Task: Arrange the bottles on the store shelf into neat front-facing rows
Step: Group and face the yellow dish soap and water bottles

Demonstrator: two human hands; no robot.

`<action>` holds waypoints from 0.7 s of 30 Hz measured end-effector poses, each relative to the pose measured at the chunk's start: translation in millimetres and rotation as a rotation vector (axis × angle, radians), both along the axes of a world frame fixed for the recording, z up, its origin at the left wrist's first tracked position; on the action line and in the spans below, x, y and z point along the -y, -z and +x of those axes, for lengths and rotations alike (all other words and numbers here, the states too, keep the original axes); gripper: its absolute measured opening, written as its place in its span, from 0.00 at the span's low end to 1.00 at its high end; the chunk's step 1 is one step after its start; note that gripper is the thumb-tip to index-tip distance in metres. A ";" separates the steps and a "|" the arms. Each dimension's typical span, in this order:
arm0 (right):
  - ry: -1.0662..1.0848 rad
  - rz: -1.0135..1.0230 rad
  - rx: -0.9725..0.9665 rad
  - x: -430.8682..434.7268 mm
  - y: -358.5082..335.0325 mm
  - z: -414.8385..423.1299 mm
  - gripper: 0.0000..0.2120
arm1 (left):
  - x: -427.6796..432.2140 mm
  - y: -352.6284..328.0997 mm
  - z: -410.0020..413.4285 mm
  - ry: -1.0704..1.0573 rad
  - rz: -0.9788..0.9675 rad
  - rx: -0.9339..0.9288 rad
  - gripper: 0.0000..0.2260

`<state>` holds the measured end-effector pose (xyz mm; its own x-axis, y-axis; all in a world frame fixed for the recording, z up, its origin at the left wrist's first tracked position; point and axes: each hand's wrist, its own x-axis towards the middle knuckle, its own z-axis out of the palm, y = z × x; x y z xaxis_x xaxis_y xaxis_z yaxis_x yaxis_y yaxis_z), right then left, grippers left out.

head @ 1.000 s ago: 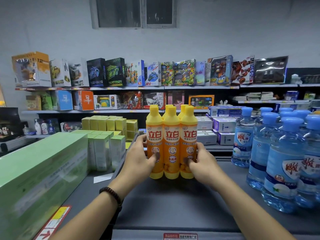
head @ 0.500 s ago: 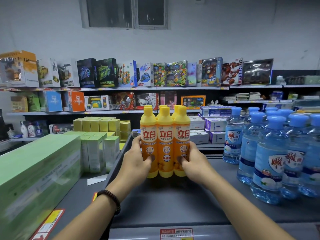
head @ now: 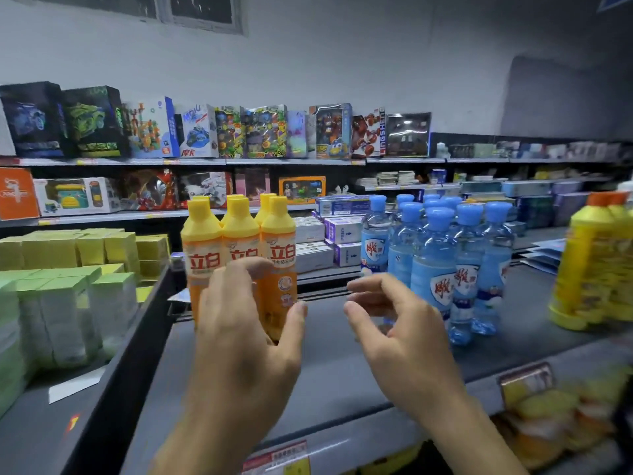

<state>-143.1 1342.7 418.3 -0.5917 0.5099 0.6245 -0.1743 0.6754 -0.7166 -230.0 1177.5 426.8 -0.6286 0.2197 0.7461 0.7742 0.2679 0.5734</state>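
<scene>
Several orange bottles with yellow caps (head: 277, 245) stand in a tight block at the left of the grey shelf (head: 342, 378), labels facing me. My left hand (head: 246, 337) hovers in front of them with loosely curled fingers and holds nothing. My right hand (head: 397, 334) floats in the gap to their right, fingers loosely bent, also holding nothing. Several clear water bottles with blue caps (head: 442, 265) stand grouped to the right. More yellow bottles (head: 596, 265) sit at the far right edge, blurred.
Green and yellow boxes (head: 78, 286) fill the bay to the left, behind a dark divider (head: 137, 341). Toy boxes (head: 239, 132) line the shelves on the far wall. Price tags (head: 277, 457) run along the shelf's front lip. Yellow goods (head: 561, 419) lie on the shelf below.
Both hands have let go of the orange bottles and pulled back toward me. The view has swung to the right, bringing the far-right yellow bottles into sight.
</scene>
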 end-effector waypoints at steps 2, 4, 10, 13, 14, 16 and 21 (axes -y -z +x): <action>0.021 -0.028 -0.032 -7.9 4.3 19.1 0.06 | -15.2 4.6 9.7 0.098 -0.025 0.016 0.17; 0.060 -0.065 -0.059 -26.3 8.0 38.3 0.06 | -35.7 11.4 22.5 0.158 -0.045 0.030 0.15; 0.154 -0.075 -0.050 -100.5 17.9 82.1 0.04 | -103.2 25.6 65.9 0.175 -0.053 0.021 0.15; 0.119 -0.070 -0.023 -144.9 13.8 101.2 0.04 | -136.0 15.7 83.6 0.139 -0.072 -0.022 0.15; 0.100 -0.054 -0.016 -160.3 9.8 106.9 0.04 | -145.7 8.6 87.4 0.129 -0.088 -0.049 0.15; 0.063 -0.003 0.001 -190.0 -2.3 117.9 0.03 | -163.4 -12.5 95.4 0.109 -0.144 -0.114 0.14; -0.054 0.158 -0.005 -252.0 -46.3 127.8 0.02 | -203.6 -74.0 103.7 0.076 -0.163 -0.213 0.05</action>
<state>-15.3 1594.7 464.6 -0.6118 0.3728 0.6976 -0.2166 0.7693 -0.6010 -126.4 1381.0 500.8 -0.4384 0.3883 0.8105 0.8941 0.2804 0.3493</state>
